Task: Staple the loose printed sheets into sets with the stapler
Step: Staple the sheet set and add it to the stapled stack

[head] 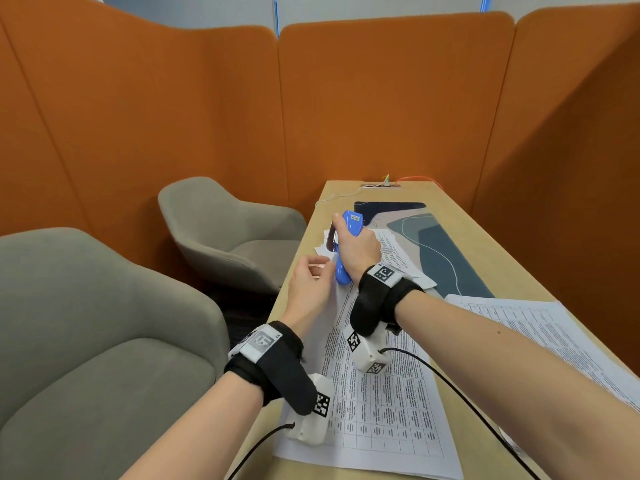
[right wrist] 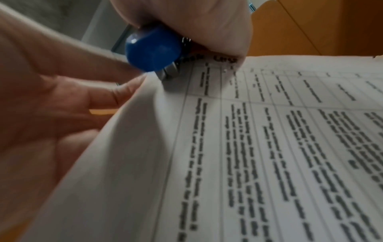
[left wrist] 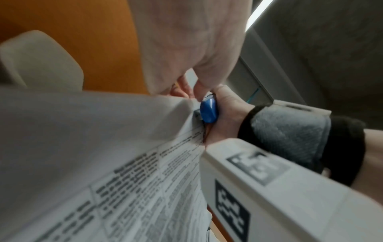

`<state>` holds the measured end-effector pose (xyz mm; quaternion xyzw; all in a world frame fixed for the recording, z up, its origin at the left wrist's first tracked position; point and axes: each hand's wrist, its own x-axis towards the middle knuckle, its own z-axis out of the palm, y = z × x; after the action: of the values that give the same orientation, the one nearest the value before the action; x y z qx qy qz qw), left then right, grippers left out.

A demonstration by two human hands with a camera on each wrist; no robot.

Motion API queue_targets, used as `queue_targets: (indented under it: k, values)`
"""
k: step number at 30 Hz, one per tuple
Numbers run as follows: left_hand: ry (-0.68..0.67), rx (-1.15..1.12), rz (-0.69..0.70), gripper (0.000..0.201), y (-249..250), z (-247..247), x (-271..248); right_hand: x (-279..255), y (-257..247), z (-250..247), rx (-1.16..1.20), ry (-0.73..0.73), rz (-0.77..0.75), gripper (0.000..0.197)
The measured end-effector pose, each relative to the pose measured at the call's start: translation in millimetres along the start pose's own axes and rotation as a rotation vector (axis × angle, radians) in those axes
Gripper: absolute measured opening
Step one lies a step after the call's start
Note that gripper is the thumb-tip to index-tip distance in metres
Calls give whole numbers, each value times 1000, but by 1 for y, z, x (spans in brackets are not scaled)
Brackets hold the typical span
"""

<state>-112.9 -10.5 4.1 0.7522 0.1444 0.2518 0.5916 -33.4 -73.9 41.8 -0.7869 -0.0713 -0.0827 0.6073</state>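
My right hand point(head: 353, 249) grips a blue stapler point(head: 351, 221) over the table's left side, its blue end point(right wrist: 152, 52) low near the sheets and its far end raised. The stapler point(left wrist: 208, 109) meets the top corner of a set of printed sheets point(head: 381, 403). My left hand point(head: 310, 285) pinches that lifted corner just left of the stapler, and the sheets point(right wrist: 269, 147) point(left wrist: 103, 147) curve up from the table to it. The stapler's mouth is hidden by my fingers.
More printed sheets point(head: 540, 327) lie at the right of the wooden table point(head: 460, 216), others under the stapler. A patterned desk mat point(head: 433, 244) covers the table's far middle. Two grey armchairs point(head: 228, 233) stand left of it. Orange partition panels point(head: 381, 98) enclose the booth.
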Motion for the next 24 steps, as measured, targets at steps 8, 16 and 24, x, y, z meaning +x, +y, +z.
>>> queue_targets:
  k: [8,16,24]
  values:
    - [-303,97,-19,46,1,-13,1,-3,-6,-3,-33,-22,-66,40]
    - [-253,123,-36,36,-1,-13,-1,-3,0,7,11,9,-30,44]
    - [-346,31,-77,45,-8,-21,-2,-6,-10,5,141,11,26,46]
